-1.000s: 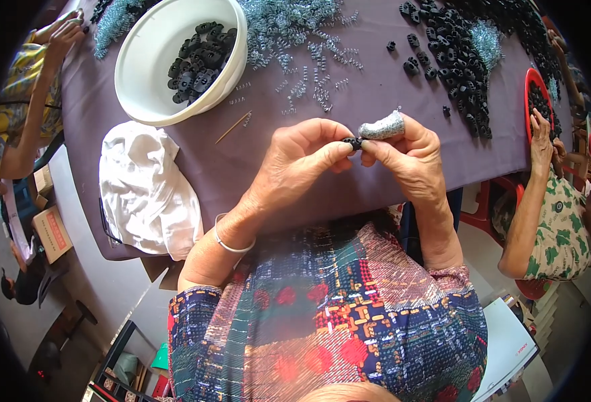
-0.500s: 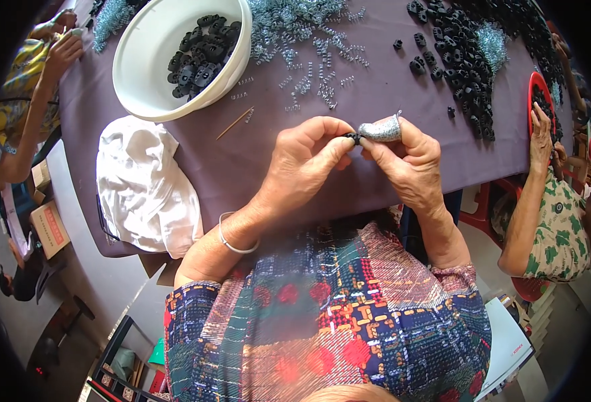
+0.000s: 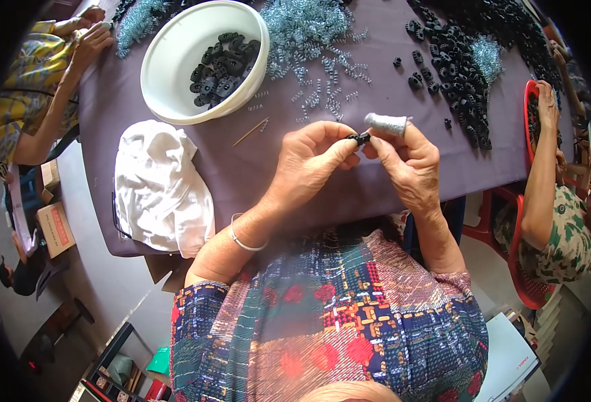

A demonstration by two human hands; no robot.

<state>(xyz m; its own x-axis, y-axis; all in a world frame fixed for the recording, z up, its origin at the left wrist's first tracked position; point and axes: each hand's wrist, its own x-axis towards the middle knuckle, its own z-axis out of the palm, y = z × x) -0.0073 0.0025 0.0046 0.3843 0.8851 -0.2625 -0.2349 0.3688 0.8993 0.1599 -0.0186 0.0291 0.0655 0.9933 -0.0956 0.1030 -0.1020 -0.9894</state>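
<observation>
My left hand (image 3: 314, 151) pinches a small black plastic cord lock (image 3: 358, 138) between thumb and forefinger, in front of my chest above the table. Against the other end of the same piece lies the thumb of my right hand (image 3: 409, 162). Silvery grey wrapping (image 3: 386, 124) covers that hand's forefinger, which is raised a little off the piece. Any spring inside the cord lock is hidden by its size and my fingers. Past my hands, loose metal coil springs (image 3: 332, 87) are strewn across the cloth beneath a larger heap of springs (image 3: 307, 33).
A white bowl (image 3: 149, 74) holds black pieces. Near it are a thin wooden stick (image 3: 250, 132) and a white cloth bundle (image 3: 158, 181). Black parts (image 3: 453, 77) are piled at the far right. Co-workers' hands (image 3: 93, 45) show at left, and a person's arm (image 3: 541, 174) reaches to a red tray (image 3: 529, 127).
My right forefinger has lifted slightly off the cord lock, showing more of it. The whole view has shifted, so the table things sit farther right. The person at right has moved an arm.
</observation>
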